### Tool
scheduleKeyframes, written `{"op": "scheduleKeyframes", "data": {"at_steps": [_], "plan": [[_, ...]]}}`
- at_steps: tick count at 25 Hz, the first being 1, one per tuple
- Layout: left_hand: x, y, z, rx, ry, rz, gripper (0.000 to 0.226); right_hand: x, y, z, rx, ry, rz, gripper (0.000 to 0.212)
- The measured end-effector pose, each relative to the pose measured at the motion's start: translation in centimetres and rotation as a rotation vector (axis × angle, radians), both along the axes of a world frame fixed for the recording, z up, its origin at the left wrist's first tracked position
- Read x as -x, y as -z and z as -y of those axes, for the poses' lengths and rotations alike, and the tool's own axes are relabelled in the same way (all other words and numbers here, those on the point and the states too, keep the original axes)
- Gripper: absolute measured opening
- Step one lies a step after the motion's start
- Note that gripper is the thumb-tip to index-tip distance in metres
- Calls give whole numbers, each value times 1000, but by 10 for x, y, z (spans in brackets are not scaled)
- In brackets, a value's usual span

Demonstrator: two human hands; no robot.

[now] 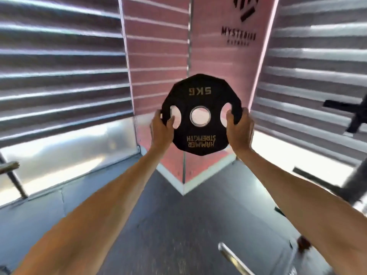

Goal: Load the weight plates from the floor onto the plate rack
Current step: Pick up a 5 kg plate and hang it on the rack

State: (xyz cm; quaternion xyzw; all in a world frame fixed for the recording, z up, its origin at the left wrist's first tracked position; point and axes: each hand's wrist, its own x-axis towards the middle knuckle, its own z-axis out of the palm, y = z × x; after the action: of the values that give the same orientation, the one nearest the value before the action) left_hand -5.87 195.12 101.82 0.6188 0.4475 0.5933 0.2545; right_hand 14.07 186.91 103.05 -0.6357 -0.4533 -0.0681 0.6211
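Black plate (200, 114) between both hands

Gym, 5 kg weight plate (201, 114), dark rubber floor (168, 225), logo wall (238, 34)

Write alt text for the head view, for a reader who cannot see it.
A black 5 kg plate is held up on outstretched arms, the left hand and right hand each gripping a side hole, its lettering upside down. Behind it a pink wall corner stands between slatted blinds, above a dark floor.
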Motion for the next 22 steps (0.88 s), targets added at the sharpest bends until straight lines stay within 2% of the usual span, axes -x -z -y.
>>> {"op": "scheduleKeyframes", "data": {"at_steps": [3,7,9,16,22], "plan": [[-34,-80,-76,-224,-42,130,27,-23,-81,-77,-260,-30,6,28],[-73,-162,-161,-459,-40,211,31,-65,-156,-168,-427,-46,-10,25],[-93,-184,-199,-534,-29,266,29,-85,-177,-203,-464,-51,-20,24],[-186,-184,-338,-586,83,394,31,-161,-189,-300,-529,94,124,17],[-298,-195,-457,-541,426,457,33,-223,-198,-370,-569,340,231,14]]}}
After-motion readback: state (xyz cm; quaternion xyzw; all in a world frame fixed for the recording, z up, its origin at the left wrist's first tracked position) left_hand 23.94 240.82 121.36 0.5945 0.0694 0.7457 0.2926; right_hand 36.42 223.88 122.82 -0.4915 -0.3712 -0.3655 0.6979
